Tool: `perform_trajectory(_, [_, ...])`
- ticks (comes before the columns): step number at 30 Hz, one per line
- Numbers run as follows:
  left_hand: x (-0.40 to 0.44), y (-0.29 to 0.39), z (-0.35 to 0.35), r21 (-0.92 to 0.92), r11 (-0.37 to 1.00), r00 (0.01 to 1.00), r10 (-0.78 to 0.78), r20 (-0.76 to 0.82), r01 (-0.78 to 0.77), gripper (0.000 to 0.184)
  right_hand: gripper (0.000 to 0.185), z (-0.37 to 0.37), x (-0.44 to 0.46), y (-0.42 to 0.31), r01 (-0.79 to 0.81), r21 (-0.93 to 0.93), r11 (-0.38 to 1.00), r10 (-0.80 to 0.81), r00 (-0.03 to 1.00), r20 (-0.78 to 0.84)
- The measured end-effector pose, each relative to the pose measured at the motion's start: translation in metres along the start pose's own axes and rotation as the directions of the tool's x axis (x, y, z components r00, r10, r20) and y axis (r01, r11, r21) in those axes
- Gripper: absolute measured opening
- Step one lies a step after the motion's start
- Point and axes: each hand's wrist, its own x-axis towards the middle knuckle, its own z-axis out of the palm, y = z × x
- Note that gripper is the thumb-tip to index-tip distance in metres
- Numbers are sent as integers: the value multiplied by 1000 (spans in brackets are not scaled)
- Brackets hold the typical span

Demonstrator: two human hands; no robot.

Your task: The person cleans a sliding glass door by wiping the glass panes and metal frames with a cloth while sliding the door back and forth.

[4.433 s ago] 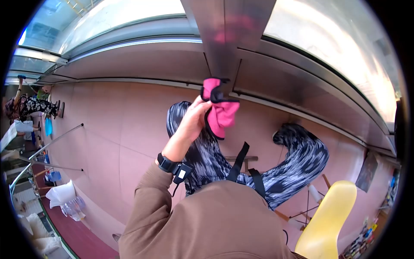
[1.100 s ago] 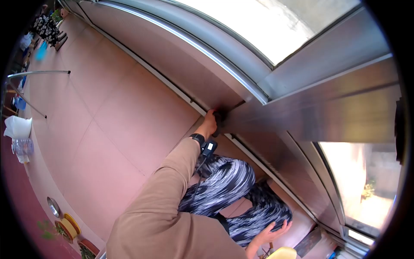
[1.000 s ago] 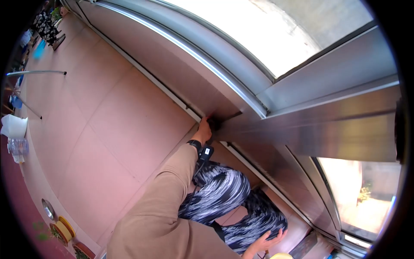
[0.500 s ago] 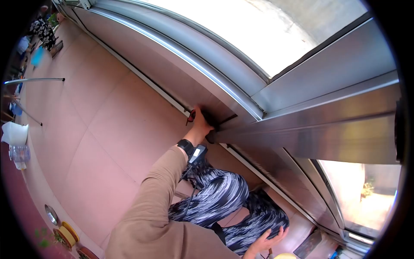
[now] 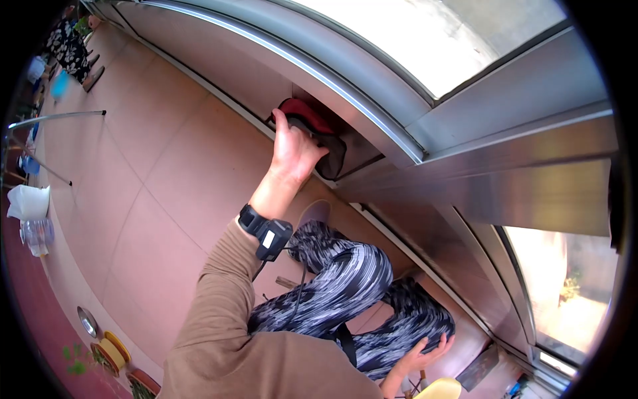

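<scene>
My left hand, with a dark strapped device on its wrist, reaches to the base of the metal-framed wall. Its fingers are curled round a red and dark, soft-looking piece, thumb up along the near side. The kind of this piece cannot be made out, and part of it is hidden behind the hand. My right hand lies on the patterned trousers at the knee, fingers apart and holding nothing.
Metal window framing runs close along the right. On the tiled floor to the left stand metal legs, a clear plastic jug and a yellow spool-like thing. A yellow rounded edge shows beneath my right hand. Another person is far left.
My left hand has drawn up and back from the dark spot at the wall's foot, turning over. More of the red and dark piece shows with it. My right hand stays on the knee.
</scene>
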Motion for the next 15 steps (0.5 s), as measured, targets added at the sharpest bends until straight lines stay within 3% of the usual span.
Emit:
perform_trajectory(2, [27, -16, -37, -12, 1000, 995, -15, -99, 13, 107, 45, 2, 1, 2, -7, 34, 999, 7, 1000, -5])
perform_trajectory(6, [69, -47, -92, -92, 993, 931, -105, -351, 77, 115, 53, 6, 2, 22, 26, -134, 991, -23, 999, 24])
perform_trajectory(7, [77, -56, -110, -101, 992, 924, -110, -367, 78, 116, 51, 2, 12, 1, 32, -62, 998, -33, 999, -19])
perform_trajectory(9, [98, -72, -143, -112, 991, 923, -108, -369, 71, 116, 51, 2, 21, -18, 41, 8, 999, -41, 996, -75])
perform_trajectory(12, [130, -95, -201, -208, 977, 955, -96, -281, 37, 114, 51, 1, 18, -11, 15, -50, 999, -16, 999, -31])
perform_trajectory(15, [126, -89, -176, -209, 978, 973, -65, -220, 18, 112, 52, 0, 17, -10, -23, -21, 1000, 23, 1000, -5])
